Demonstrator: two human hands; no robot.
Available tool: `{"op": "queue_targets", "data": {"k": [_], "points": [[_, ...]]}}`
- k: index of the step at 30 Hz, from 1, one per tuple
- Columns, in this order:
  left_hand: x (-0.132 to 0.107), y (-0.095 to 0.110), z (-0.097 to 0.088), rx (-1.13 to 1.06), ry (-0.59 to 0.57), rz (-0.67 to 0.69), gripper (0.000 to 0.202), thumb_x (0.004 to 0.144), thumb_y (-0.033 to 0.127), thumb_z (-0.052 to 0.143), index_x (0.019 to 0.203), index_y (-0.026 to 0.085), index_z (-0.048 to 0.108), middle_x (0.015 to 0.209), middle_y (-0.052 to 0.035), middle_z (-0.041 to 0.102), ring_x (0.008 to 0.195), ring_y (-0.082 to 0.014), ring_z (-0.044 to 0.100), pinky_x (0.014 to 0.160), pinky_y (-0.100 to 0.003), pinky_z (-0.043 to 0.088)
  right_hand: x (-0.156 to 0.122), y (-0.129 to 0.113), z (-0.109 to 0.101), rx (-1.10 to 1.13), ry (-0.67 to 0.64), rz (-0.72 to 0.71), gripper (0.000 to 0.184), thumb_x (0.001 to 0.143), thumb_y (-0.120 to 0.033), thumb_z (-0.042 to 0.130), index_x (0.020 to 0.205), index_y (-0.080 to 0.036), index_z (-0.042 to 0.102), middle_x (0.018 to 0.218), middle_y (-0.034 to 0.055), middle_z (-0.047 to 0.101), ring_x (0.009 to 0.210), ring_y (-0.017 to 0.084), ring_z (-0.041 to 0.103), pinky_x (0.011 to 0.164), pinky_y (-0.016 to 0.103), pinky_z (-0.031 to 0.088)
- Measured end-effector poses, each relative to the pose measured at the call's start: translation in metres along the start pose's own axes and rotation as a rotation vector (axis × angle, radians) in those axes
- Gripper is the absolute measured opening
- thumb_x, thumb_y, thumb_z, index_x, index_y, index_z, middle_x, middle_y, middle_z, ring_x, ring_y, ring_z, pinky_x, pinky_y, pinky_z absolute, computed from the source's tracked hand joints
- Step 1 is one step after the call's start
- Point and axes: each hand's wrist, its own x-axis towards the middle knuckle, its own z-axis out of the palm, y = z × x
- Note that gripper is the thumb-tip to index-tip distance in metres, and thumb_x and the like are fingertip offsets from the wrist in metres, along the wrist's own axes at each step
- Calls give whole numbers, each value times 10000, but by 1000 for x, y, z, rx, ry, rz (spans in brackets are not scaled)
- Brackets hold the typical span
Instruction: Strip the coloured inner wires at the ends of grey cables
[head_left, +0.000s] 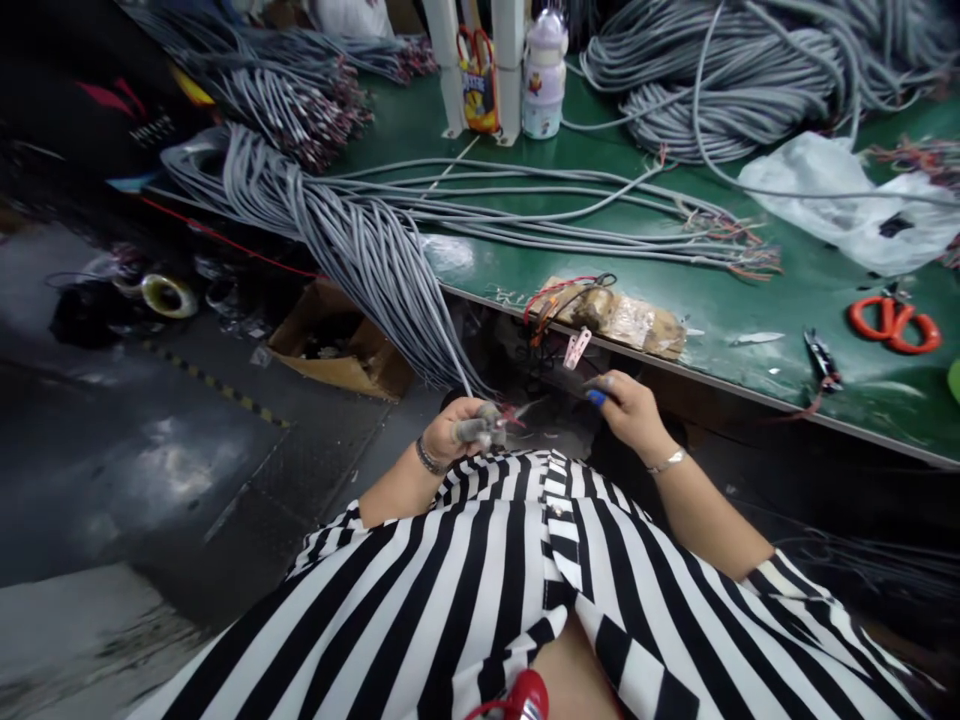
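Observation:
My left hand [466,428] is closed around the end of a grey cable [480,428], just below the edge of the green workbench [570,230]. Thin coloured wires stick out of the cable end toward the right. My right hand [628,408] is pinched near those wire tips, its fingertips covered in blue; what it pinches is too small to make out. A thick bundle of grey cables [360,240] hangs off the bench edge down to my left hand.
Orange scissors [894,324], a small black tool [823,360], a taped block with red wires [611,312], a white plastic bag [847,200] and grey cable coils [750,80] lie on the bench. A bottle [544,75] stands at the back. A cardboard box [337,345] sits on the floor.

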Motion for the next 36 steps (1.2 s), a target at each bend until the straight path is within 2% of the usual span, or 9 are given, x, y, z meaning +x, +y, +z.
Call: {"op": "queue_targets", "data": {"k": [2,5,8,13,18,21,26,32,36], "points": [[0,-2,-3,-49,93,83,512,591,586,821,671,114,638,495,-3,573,315,-40,383,324,-171,247,-5,9,-1,43,21,206,322,898,-454,528,781,-176,642,696,48,616,653,175,568,630,308,468],[1,-3,0,-29,122,96,484,600,551,832,688,125,619,479,13,567,338,-67,455,332,-169,313,-13,-1,4,239,-191,352,477,930,-562,430,703,-172,581,606,21,563,547,124,477,530,263,401],[2,-2,8,99,130,34,436,681,511,802,751,117,629,529,5,600,385,-65,493,375,-162,364,-17,-27,11,491,-377,396,461,945,-556,429,763,-161,580,620,-2,552,488,76,397,448,219,321],[2,1,18,383,111,42,445,753,536,738,817,102,666,553,5,594,426,-52,462,417,-163,363,-19,-54,13,813,-480,484,325,905,-457,569,1004,-152,623,697,-7,588,468,54,417,412,193,318],[3,2,20,510,27,119,427,775,523,722,827,100,697,591,-10,607,508,-78,504,512,-193,423,-21,-61,13,1027,-504,635,376,894,-436,593,1149,-160,589,636,-41,561,367,19,257,330,179,152],[4,0,19,554,-13,133,422,793,517,706,841,97,705,613,-20,622,544,-93,531,554,-205,447,-19,-62,14,1085,-518,662,400,884,-465,600,1146,-163,582,572,-55,564,330,18,237,312,170,134],[5,-4,17,583,-57,138,385,833,485,672,862,103,710,610,-9,609,536,-90,523,570,-206,448,-17,-57,15,1154,-673,745,565,842,-428,660,1324,-175,510,551,-40,613,297,21,230,293,162,107],[5,-1,17,605,-88,110,396,831,486,670,829,91,701,601,-13,596,526,-85,498,546,-199,430,-19,-57,24,1191,-634,803,515,778,-437,732,1190,-169,578,527,-58,569,315,14,212,302,159,98],[2,0,17,563,-121,38,397,825,487,677,845,92,713,602,-17,598,504,-78,486,512,-192,410,-9,-42,16,1240,-380,841,429,762,-405,744,1094,-231,537,472,-129,388,338,26,148,318,153,83]]}}
